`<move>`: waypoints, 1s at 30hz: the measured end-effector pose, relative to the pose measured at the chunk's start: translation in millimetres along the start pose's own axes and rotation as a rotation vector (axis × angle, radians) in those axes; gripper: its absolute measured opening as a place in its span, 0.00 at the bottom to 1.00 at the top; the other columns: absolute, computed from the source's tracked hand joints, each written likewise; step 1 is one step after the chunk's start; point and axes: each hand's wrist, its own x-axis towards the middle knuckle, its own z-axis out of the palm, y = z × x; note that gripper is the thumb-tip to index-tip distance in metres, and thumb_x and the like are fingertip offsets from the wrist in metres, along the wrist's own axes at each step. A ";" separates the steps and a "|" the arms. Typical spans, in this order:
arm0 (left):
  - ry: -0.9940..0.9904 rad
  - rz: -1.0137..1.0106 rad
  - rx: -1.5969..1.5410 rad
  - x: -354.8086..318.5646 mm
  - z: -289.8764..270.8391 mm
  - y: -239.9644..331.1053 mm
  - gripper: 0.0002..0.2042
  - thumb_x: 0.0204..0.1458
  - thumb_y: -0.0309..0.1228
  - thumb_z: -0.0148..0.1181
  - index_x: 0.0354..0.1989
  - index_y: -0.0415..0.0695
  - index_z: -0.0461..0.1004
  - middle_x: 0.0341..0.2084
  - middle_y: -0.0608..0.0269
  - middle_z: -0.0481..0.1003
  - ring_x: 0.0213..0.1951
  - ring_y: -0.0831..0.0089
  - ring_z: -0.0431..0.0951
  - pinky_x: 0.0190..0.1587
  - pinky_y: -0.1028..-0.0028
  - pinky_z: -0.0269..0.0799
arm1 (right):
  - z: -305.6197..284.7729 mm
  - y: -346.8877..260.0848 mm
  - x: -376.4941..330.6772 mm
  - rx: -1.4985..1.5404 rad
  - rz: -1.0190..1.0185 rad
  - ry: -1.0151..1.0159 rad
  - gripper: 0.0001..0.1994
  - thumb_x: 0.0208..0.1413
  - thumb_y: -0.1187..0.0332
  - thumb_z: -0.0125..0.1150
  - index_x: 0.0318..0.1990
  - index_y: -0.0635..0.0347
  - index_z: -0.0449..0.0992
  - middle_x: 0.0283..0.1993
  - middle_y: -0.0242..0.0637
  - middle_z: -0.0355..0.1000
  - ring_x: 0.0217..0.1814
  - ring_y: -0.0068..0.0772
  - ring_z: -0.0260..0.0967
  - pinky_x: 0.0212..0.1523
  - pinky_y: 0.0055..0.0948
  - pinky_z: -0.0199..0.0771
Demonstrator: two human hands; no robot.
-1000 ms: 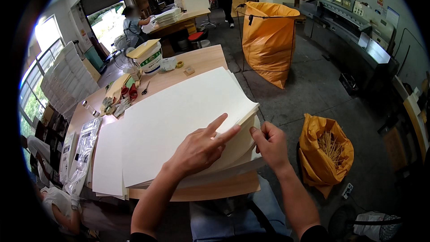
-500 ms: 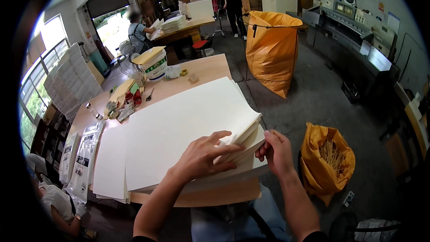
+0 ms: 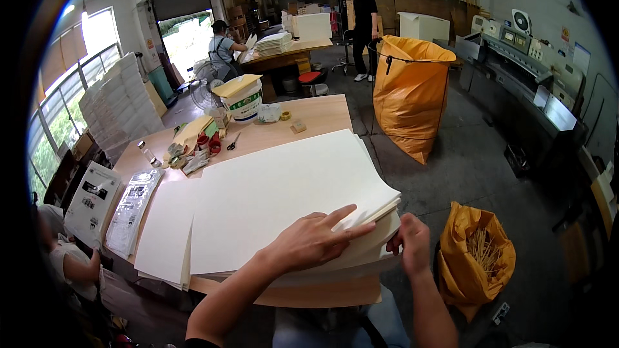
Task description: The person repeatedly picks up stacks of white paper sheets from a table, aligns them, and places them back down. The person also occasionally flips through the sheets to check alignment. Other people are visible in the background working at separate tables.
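A broad stack of large white paper sheets (image 3: 277, 187) lies on the wooden table in front of me. Its near right corner (image 3: 377, 209) curls up, with several sheets bent away from those below. Across that corner rests my left hand (image 3: 316, 238), fingers stretched out and spread against the bent sheets. My right hand (image 3: 412, 241) is at the stack's right edge, fingers curled in and closed at the lower sheets' corner; its fingertips are partly hidden. A second pile of white sheets (image 3: 164, 232) lies to the left, partly overlapped by the big stack.
Plastic-wrapped packs (image 3: 133, 209), scissors (image 3: 232, 142), a glass jar (image 3: 149, 153) and a white bucket (image 3: 245, 104) are on the table (image 3: 322, 113). Orange sacks (image 3: 412, 96) stand to the right, the nearer sack (image 3: 474, 264) holding straw-like strips. One person sits at left; two work farther back.
The view has shifted, so everything appears farther right and lower. My right hand has moved down from the raised sheets to the lower ones. The person at left has lifted a printed pack.
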 end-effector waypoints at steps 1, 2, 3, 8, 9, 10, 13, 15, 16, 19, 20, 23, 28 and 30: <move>-0.007 -0.002 0.012 2.2 0.0 1.9 0.28 0.57 0.30 0.59 0.65 0.74 0.67 0.64 0.49 0.65 0.43 0.51 0.80 0.49 0.60 0.77 | 0.9 1.0 0.3 -0.374 -0.138 0.046 0.23 0.66 0.54 0.57 0.21 0.56 0.64 0.19 0.27 0.65 0.19 0.18 0.64 0.19 0.21 0.60; -0.014 -0.003 0.024 5.3 -2.0 3.8 0.27 0.57 0.30 0.59 0.64 0.73 0.68 0.64 0.49 0.65 0.43 0.51 0.80 0.49 0.60 0.77 | 1.9 0.9 0.7 -0.328 -0.093 0.048 0.22 0.66 0.56 0.57 0.21 0.56 0.64 0.19 0.27 0.65 0.19 0.18 0.64 0.19 0.21 0.60; -0.021 -0.004 0.035 7.3 -1.8 4.8 0.27 0.57 0.29 0.59 0.63 0.73 0.69 0.64 0.48 0.65 0.43 0.52 0.80 0.48 0.60 0.77 | 2.7 0.1 1.9 -0.283 -0.048 0.051 0.21 0.65 0.59 0.57 0.20 0.56 0.64 0.18 0.27 0.64 0.19 0.18 0.64 0.19 0.21 0.61; 0.067 0.050 0.025 1.5 3.8 1.3 0.21 0.52 0.40 0.67 0.56 0.67 0.75 0.61 0.51 0.67 0.43 0.53 0.80 0.47 0.61 0.77 | 0.7 -15.1 9.4 0.160 0.158 -0.017 0.17 0.63 0.65 0.57 0.21 0.55 0.66 0.18 0.30 0.65 0.20 0.26 0.70 0.20 0.24 0.65; 0.108 0.055 0.003 1.1 4.3 3.3 0.21 0.50 0.43 0.69 0.54 0.66 0.76 0.60 0.52 0.68 0.43 0.53 0.80 0.47 0.61 0.77 | 0.8 -15.4 9.6 0.161 0.163 -0.019 0.17 0.64 0.65 0.56 0.21 0.55 0.66 0.18 0.31 0.66 0.20 0.27 0.71 0.21 0.24 0.65; 0.115 0.053 -0.006 1.5 4.6 3.8 0.22 0.48 0.44 0.71 0.54 0.66 0.76 0.60 0.53 0.69 0.43 0.53 0.80 0.47 0.61 0.77 | 0.1 -14.5 9.1 0.162 0.168 -0.017 0.17 0.64 0.65 0.56 0.21 0.55 0.66 0.18 0.31 0.66 0.20 0.28 0.71 0.21 0.25 0.66; 0.129 0.047 -0.040 3.1 4.2 2.6 0.24 0.44 0.47 0.74 0.52 0.66 0.78 0.58 0.54 0.70 0.44 0.53 0.80 0.47 0.61 0.78 | -0.4 -14.1 10.2 0.170 0.163 -0.031 0.17 0.64 0.65 0.55 0.21 0.55 0.67 0.18 0.31 0.66 0.21 0.28 0.72 0.21 0.25 0.66; 0.127 0.043 -0.075 3.3 3.3 -0.2 0.23 0.44 0.46 0.74 0.52 0.67 0.78 0.58 0.55 0.70 0.45 0.53 0.80 0.47 0.61 0.78 | -1.5 -14.0 9.6 0.157 0.167 -0.040 0.17 0.65 0.65 0.55 0.22 0.56 0.67 0.18 0.32 0.66 0.21 0.28 0.72 0.22 0.25 0.66; 0.117 0.038 -0.082 3.5 2.8 -1.0 0.23 0.44 0.46 0.74 0.52 0.67 0.78 0.58 0.55 0.70 0.45 0.53 0.80 0.47 0.61 0.78 | -2.5 -14.4 10.0 0.142 0.172 -0.043 0.17 0.65 0.65 0.55 0.22 0.56 0.67 0.18 0.32 0.66 0.21 0.28 0.71 0.22 0.25 0.67; 0.098 0.021 -0.102 3.2 1.1 -1.1 0.23 0.45 0.46 0.74 0.52 0.67 0.78 0.58 0.55 0.70 0.45 0.53 0.80 0.47 0.60 0.78 | -6.3 -12.8 6.3 0.192 0.146 -0.054 0.16 0.66 0.65 0.53 0.23 0.57 0.67 0.19 0.32 0.67 0.22 0.27 0.70 0.23 0.26 0.66; 0.098 0.014 -0.108 3.4 -0.1 -0.7 0.23 0.45 0.45 0.74 0.52 0.67 0.78 0.58 0.55 0.70 0.45 0.53 0.80 0.47 0.60 0.78 | -7.9 -9.5 2.8 0.223 0.136 -0.058 0.15 0.66 0.66 0.53 0.24 0.57 0.66 0.20 0.31 0.67 0.23 0.27 0.69 0.23 0.26 0.65; 0.089 0.005 -0.112 4.1 -1.3 0.8 0.23 0.45 0.45 0.74 0.52 0.66 0.78 0.58 0.56 0.70 0.46 0.53 0.80 0.48 0.60 0.77 | -7.9 9.1 -14.1 -0.340 -0.307 0.317 0.13 0.66 0.65 0.53 0.28 0.59 0.67 0.25 0.34 0.68 0.26 0.26 0.66 0.25 0.27 0.64; 0.067 0.044 -0.013 3.5 1.7 0.6 0.23 0.50 0.48 0.69 0.56 0.68 0.75 0.61 0.52 0.68 0.46 0.53 0.79 0.49 0.60 0.76 | 6.0 6.8 -30.7 -1.122 -0.774 -0.077 0.18 0.57 0.55 0.63 0.45 0.60 0.74 0.39 0.47 0.72 0.43 0.53 0.69 0.48 0.48 0.68; 0.079 0.132 0.111 -1.3 19.7 -1.0 0.25 0.53 0.50 0.65 0.61 0.70 0.71 0.63 0.48 0.65 0.42 0.54 0.79 0.47 0.62 0.76 | 16.8 9.7 -37.0 -1.125 -0.560 -0.335 0.21 0.55 0.56 0.64 0.51 0.60 0.76 0.45 0.50 0.74 0.51 0.57 0.70 0.55 0.51 0.67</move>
